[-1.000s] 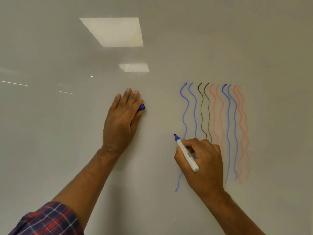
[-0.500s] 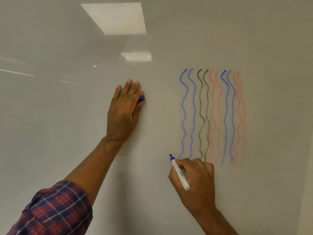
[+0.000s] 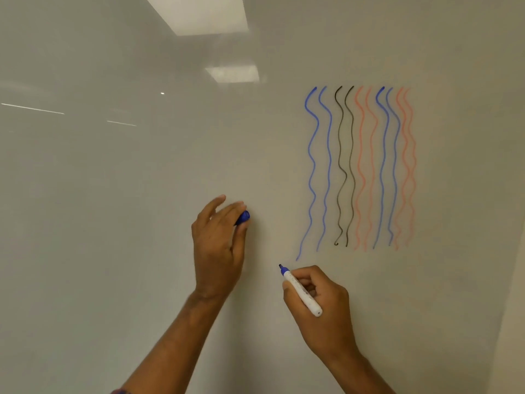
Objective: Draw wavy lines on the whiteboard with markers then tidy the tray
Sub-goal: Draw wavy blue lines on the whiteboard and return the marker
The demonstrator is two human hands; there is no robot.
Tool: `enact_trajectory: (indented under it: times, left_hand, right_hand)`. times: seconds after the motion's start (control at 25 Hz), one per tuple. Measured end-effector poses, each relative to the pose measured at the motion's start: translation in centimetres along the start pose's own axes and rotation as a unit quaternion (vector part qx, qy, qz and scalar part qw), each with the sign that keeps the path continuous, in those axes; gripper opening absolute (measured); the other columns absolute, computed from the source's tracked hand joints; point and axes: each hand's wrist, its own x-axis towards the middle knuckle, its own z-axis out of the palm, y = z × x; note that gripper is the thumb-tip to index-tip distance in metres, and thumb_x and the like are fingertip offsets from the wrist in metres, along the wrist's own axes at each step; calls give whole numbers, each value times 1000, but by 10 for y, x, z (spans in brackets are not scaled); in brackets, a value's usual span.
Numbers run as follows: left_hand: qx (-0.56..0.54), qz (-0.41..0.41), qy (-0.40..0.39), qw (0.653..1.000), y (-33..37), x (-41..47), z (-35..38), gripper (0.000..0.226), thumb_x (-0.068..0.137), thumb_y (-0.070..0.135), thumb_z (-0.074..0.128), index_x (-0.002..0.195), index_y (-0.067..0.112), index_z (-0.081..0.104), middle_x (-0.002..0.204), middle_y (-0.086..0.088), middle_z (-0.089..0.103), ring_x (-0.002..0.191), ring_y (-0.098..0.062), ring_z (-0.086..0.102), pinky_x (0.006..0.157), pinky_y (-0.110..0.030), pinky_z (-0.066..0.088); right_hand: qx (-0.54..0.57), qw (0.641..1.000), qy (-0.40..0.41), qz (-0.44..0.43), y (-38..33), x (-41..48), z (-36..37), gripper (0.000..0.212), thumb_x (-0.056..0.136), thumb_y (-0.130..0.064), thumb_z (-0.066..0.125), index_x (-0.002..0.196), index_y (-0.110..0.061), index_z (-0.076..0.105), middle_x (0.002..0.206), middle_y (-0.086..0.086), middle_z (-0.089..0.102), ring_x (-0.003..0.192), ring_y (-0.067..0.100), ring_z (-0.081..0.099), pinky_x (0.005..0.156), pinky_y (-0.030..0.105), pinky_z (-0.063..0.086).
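The right hand [image 3: 318, 305] has dropped below the foot of the leftmost blue wavy line [image 3: 312, 172], and the blue marker [image 3: 301, 291] it grips, fingers wrapped closed around the white barrel, now points its tip up and left, just below and to the left of that line's tail; whether the tip touches the whiteboard [image 3: 113, 223] cannot be told. A second ago the same hand sat partway up that stroke, so the line looks finished. The left hand [image 3: 218, 245] has also slid down from its higher spot on the board and now rests lower, near the right hand; its fingers are loosely curled around the blue cap [image 3: 243, 218], which pokes out past the fingertips. Ten lines stand in pairs: blue, black, red, blue, red, all at the right of the board. That suggests the drawing step is at or near its end and that capping the marker is likely next, the cap and tip being near each other. To the left of the lines the board is bare and wide, with only ceiling-light reflections [image 3: 199, 15] on it, so there is ample room for more strokes there; to the right the board's edge [image 3: 508, 280] comes close beyond the red pair. The tray is not in view.
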Motion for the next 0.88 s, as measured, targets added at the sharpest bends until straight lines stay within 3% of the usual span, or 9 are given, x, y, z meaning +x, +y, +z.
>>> enact_trajectory:
  times: [0.08, 0.16, 0.24, 0.4, 0.56, 0.68, 0.88]
  left_hand:
    - [-42, -75, 0, 996, 14, -29, -8, 24, 98, 10, 72, 121, 2, 74, 118, -8, 76, 121, -23, 66, 101, -36, 55]
    - [-116, -179, -11, 977, 30, -55, -17, 19, 102, 13, 69, 120, 8, 74, 115, -4, 76, 112, -12, 69, 97, -28, 58]
    - [-196, -300, -16, 933, 48, -77, -27, 15, 104, 22, 64, 117, 21, 70, 112, 4, 77, 110, -11, 72, 96, -26, 58]
    - [-282, -507, -23, 814, 66, -118, -37, 12, 109, 28, 53, 118, 23, 60, 112, 6, 81, 109, -15, 75, 103, -45, 58]
    - [-384, -615, -40, 688, 79, -139, -46, 22, 113, 22, 45, 127, 13, 59, 116, -9, 81, 114, -24, 76, 108, -51, 54]
    - [-450, -663, -37, 597, 92, -146, -55, 28, 114, 19, 40, 131, 4, 57, 120, -19, 77, 118, -32, 74, 109, -52, 51]
    - [-480, -705, -47, 520, 106, -164, -65, 34, 114, 22, 37, 134, 2, 56, 123, -24, 75, 121, -37, 72, 109, -51, 50]
  right_hand:
    - [43, 999, -16, 25, -4, -14, -1, 18, 90, -13, 79, 95, -27, 70, 80, -10, 72, 67, 12, 68, 58, 16, 54]
    - [90, 995, -21, 49, -5, -28, -1, 17, 89, -23, 80, 101, -29, 70, 84, -9, 75, 72, 13, 72, 63, 21, 58]
    - [137, 987, -21, 80, -3, -44, -2, 24, 83, -45, 77, 102, -32, 72, 92, -4, 79, 81, 23, 76, 71, 32, 64]
    - [165, 979, -41, 111, -2, -73, -4, 38, 77, -63, 75, 105, -38, 73, 98, 3, 80, 88, 30, 77, 76, 42, 65]
    - [187, 972, -69, 127, 0, -98, -4, 34, 88, -46, 65, 110, -22, 74, 100, 2, 80, 95, 27, 77, 82, 42, 65]
    - [209, 964, -82, 144, 0, -113, -5, 29, 92, -39, 63, 112, -20, 72, 102, 3, 80, 99, 26, 77, 86, 37, 63]
    - [205, 958, -96, 176, 7, -139, -6, 18, 94, -17, 64, 110, -10, 70, 103, 4, 80, 100, 24, 77, 86, 37, 63]
